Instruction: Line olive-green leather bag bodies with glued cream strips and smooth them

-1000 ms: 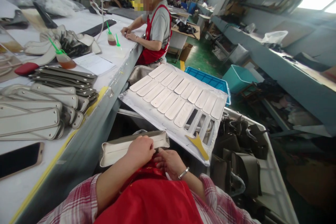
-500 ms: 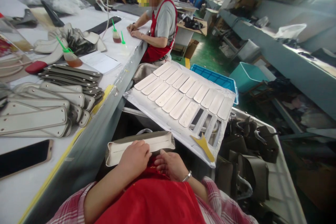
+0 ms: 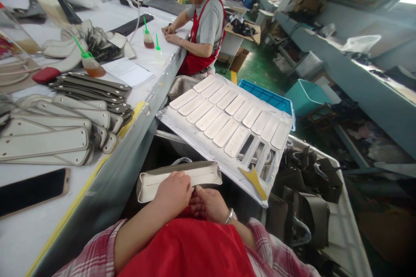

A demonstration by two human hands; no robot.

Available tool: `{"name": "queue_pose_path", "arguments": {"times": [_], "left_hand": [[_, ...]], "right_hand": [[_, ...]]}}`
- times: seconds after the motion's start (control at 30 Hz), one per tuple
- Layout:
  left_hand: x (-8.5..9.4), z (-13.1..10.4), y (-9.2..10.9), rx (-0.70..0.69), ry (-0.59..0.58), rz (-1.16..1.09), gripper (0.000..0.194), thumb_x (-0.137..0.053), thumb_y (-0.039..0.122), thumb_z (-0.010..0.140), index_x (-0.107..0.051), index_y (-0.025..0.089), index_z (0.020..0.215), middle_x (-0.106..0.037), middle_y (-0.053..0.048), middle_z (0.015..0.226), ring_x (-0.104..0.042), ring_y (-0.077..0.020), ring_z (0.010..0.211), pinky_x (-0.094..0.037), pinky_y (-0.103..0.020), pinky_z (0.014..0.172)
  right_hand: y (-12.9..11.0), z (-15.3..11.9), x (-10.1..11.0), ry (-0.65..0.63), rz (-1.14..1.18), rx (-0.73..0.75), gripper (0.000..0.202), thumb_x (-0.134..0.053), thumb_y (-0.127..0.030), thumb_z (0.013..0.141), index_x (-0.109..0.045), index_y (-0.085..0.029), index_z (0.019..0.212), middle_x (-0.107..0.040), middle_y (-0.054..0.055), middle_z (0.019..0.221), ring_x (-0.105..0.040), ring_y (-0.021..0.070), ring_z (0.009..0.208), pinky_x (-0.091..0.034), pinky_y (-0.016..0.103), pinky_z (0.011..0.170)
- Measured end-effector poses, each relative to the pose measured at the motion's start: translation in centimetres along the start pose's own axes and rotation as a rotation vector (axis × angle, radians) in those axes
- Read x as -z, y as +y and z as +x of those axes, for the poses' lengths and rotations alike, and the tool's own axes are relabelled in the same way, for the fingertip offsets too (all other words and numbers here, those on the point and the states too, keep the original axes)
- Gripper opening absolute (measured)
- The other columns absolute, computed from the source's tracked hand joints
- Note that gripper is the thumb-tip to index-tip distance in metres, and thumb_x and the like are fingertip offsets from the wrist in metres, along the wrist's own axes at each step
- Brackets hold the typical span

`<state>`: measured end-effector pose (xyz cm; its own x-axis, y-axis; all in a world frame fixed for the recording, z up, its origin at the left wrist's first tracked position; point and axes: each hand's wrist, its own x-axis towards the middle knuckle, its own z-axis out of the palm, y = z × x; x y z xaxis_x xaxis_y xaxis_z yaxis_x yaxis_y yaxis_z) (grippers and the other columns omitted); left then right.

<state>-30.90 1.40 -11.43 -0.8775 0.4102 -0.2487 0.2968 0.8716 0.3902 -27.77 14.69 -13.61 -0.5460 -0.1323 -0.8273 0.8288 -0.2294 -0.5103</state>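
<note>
A dark grey-brown handbag (image 3: pixel 207 174) lies across my lap, its long cream-white side with a dark slit line facing up. My left hand (image 3: pixel 173 194) is closed over the bag's near edge, fingers curled on the cream side. Close beside it, my right hand (image 3: pixel 210 203) has its thumb at the same near edge, with the fingers bent underneath and partly hidden. Just beyond the bag is a wrapped board (image 3: pixel 195 136) bearing rows of cream rounded strips (image 3: pixel 222 133). A yellow forked piece (image 3: pixel 254 182) rests on its near corner.
On the left table, stacked pale straps (image 3: pixel 45 143) lie behind a phone (image 3: pixel 34 190) and near green-tipped glue bottles (image 3: pixel 92 67). A bin of dark bags (image 3: pixel 313 214) stands at right. A co-worker in a red apron (image 3: pixel 203 58) works at the table's far side.
The view has shifted slightly, so the table and board appear a little further right. My right hand has drawn closer to my left hand at the bag's edge.
</note>
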Motion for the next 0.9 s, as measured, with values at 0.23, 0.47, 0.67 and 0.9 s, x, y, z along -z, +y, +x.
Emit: {"name": "queue_pose_path", "arguments": {"times": [0.23,0.47,0.67,0.9], "left_hand": [[0.8,-2.7,-2.1,0.061,0.117,0.019,0.012,-0.050,0.026,0.081,-0.051,0.017,0.088,-0.053,-0.007,0.090,-0.048,-0.0221,0.087,-0.037,-0.034,0.077],[1.6,-4.1,-4.3,0.068,0.089,0.022,0.020,-0.041,0.027,0.085,-0.057,0.020,0.077,-0.055,-0.004,0.084,-0.050,-0.0214,0.084,-0.034,-0.035,0.073],[1.5,-3.5,-3.8,0.083,0.092,0.060,0.021,-0.041,0.026,0.083,-0.057,0.018,0.073,-0.055,-0.006,0.083,-0.050,-0.0222,0.082,-0.034,-0.036,0.073],[1.4,-3.5,-4.0,0.078,0.112,0.080,0.021,-0.041,0.025,0.082,-0.057,0.017,0.071,-0.056,-0.007,0.081,-0.050,-0.0231,0.082,-0.034,-0.037,0.072]], "right_hand": [[0.1,0.1,-0.6,0.047,0.016,-0.017,0.034,-0.050,-0.038,0.086,-0.057,-0.007,0.076,-0.063,0.007,0.059,-0.056,0.0100,0.040,-0.039,0.018,0.036],[0.0,0.1,-1.7,0.028,-0.033,-0.060,0.035,-0.045,-0.037,0.089,-0.058,-0.006,0.079,-0.064,0.008,0.062,-0.057,0.0098,0.042,-0.040,0.018,0.037],[0.0,0.0,-2.8,0.038,-0.053,-0.075,0.034,-0.046,-0.037,0.088,-0.057,-0.006,0.079,-0.063,0.008,0.059,-0.055,0.0102,0.041,-0.040,0.018,0.036],[-0.2,-0.3,-4.3,0.031,-0.085,-0.086,0.032,-0.043,-0.032,0.090,-0.056,-0.006,0.075,-0.062,0.008,0.056,-0.055,0.0109,0.039,-0.039,0.019,0.036]]}}
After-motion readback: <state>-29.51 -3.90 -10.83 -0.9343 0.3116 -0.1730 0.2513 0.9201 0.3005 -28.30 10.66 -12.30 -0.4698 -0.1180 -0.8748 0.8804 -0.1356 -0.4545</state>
